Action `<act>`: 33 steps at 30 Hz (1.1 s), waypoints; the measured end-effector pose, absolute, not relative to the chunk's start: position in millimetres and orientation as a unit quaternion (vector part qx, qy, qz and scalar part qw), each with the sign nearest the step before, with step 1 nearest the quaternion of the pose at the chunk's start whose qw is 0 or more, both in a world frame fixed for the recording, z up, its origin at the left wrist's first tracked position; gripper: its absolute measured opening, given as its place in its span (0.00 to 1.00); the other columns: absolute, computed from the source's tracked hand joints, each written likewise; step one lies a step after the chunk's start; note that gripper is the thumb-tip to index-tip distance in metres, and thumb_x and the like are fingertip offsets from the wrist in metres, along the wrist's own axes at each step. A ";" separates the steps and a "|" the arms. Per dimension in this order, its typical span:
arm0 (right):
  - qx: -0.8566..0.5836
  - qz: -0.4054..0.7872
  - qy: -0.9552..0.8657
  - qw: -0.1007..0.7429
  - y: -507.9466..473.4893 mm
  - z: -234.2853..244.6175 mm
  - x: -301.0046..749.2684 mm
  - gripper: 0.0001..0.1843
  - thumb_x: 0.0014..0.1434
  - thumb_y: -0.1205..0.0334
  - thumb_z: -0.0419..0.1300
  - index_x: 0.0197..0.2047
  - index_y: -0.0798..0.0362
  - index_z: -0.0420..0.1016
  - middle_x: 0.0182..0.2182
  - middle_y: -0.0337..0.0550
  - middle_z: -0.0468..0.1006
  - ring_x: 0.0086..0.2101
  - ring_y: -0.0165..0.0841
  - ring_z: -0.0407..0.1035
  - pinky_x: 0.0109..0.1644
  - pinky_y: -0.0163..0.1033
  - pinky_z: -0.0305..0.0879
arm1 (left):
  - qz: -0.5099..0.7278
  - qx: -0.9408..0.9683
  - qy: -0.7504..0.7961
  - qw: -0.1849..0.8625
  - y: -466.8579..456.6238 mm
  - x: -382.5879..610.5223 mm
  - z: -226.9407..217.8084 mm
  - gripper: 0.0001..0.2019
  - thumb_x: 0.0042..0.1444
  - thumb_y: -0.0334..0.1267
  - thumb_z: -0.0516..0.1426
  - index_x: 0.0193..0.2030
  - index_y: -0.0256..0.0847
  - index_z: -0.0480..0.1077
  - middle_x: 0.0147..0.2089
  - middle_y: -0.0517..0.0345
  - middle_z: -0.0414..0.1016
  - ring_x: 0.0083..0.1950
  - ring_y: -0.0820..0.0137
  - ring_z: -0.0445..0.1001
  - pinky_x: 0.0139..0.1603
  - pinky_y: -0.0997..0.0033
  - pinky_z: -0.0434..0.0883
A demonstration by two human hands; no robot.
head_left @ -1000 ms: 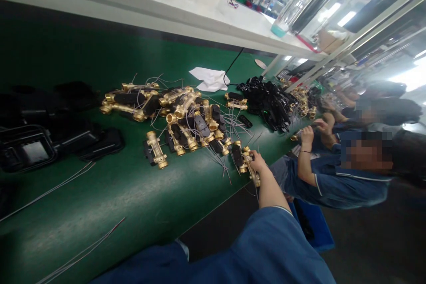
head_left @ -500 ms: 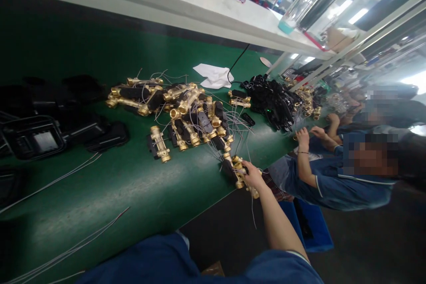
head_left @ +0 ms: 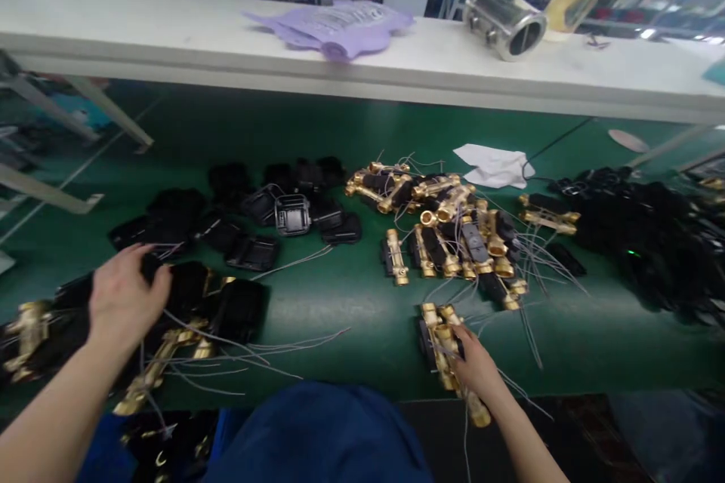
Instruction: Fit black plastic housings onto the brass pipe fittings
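My right hand (head_left: 477, 368) is closed around brass fittings with grey wires (head_left: 445, 343) at the near edge of the green belt (head_left: 351, 302). A pile of similar brass fittings with black modules and wires (head_left: 453, 230) lies just beyond it. At the left, my left hand (head_left: 125, 296) reaches with curled fingers onto a heap of black housings and brass parts (head_left: 186, 309); what its fingers touch is hidden. Loose grey wires (head_left: 272, 351) trail between the two hands.
More black housings (head_left: 283, 207) sit mid-belt, and a dark heap of black parts (head_left: 640, 234) lies at the right. A white cloth (head_left: 494, 164) lies behind the brass pile. The white shelf (head_left: 226, 53) above carries a purple bag (head_left: 334, 26) and a metal cylinder (head_left: 501, 21).
The view has swung left, away from the seated people. My right hand has pulled the brass fittings along the belt edge toward me, and my left hand has come into view on the black heap.
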State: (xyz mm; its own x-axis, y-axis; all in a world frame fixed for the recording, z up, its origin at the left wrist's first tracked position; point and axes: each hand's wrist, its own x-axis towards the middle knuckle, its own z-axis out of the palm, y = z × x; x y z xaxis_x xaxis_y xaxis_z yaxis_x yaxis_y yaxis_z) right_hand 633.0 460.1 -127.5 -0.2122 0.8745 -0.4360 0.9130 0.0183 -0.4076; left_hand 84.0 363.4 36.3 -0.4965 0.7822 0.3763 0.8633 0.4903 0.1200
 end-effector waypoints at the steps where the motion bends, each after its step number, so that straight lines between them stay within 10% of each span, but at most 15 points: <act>1: 0.628 -0.316 0.711 0.032 461.0 -125.0 618.7 0.32 0.47 0.74 0.51 0.58 0.58 0.60 0.58 0.58 0.61 0.55 0.45 0.61 0.56 0.45 0.58 | -0.159 -0.501 -0.837 0.149 369.3 87.8 34.3 0.21 0.55 0.42 0.48 0.53 0.34 0.63 0.53 0.42 0.67 0.56 0.55 0.63 0.59 0.52 0.61; 7: 0.642 -0.322 0.696 0.011 464.3 -103.6 540.0 0.27 0.51 0.71 0.52 0.55 0.54 0.61 0.54 0.54 0.66 0.50 0.42 0.66 0.52 0.42 0.61 | -0.059 -0.535 -0.837 -0.093 443.4 120.8 -7.7 0.21 0.54 0.37 0.47 0.54 0.35 0.63 0.51 0.47 0.71 0.52 0.64 0.69 0.54 0.69 0.65; 14: 0.623 -0.316 0.715 0.024 458.7 -85.1 493.6 0.31 0.49 0.71 0.55 0.58 0.53 0.58 0.57 0.54 0.61 0.53 0.42 0.61 0.54 0.44 0.58 | 0.099 -0.431 -0.875 -0.198 485.4 123.0 -67.5 0.24 0.47 0.43 0.54 0.46 0.25 0.70 0.46 0.26 0.71 0.47 0.41 0.71 0.42 0.48 0.69; 21: 0.531 -0.099 0.841 0.017 436.5 -65.1 464.9 0.17 0.57 0.67 0.51 0.50 0.56 0.67 0.56 0.57 0.62 0.57 0.49 0.51 0.58 0.56 0.48 | 0.074 -0.461 -0.864 -0.190 476.8 115.1 -69.7 0.18 0.47 0.34 0.52 0.42 0.25 0.71 0.46 0.23 0.70 0.50 0.42 0.69 0.47 0.47 0.64; 27: 0.443 -0.041 0.895 0.027 447.3 -81.1 445.3 0.14 0.59 0.72 0.46 0.41 0.60 0.72 0.49 0.59 0.68 0.54 0.46 0.55 0.58 0.53 0.48 | -0.084 -0.471 -0.854 -0.202 463.1 97.1 -20.9 0.21 0.55 0.45 0.46 0.45 0.33 0.70 0.44 0.37 0.73 0.47 0.49 0.71 0.46 0.55 0.66; 33: 0.423 -0.039 0.902 0.076 466.4 -75.5 432.8 0.15 0.56 0.76 0.47 0.42 0.63 0.72 0.44 0.62 0.70 0.46 0.46 0.62 0.52 0.51 0.54 | -0.524 -0.311 -0.624 -0.490 407.1 103.6 31.3 0.24 0.44 0.50 0.62 0.44 0.35 0.73 0.41 0.49 0.76 0.44 0.60 0.73 0.47 0.64 0.68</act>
State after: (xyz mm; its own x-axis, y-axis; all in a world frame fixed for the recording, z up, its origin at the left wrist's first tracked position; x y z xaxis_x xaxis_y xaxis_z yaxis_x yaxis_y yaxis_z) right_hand 432.8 466.4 -75.5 -0.6312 0.7566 -0.1708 0.7686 0.6397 -0.0067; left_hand 103.6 407.1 31.3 -0.3264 0.9014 -0.2847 -0.1248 0.2575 0.9582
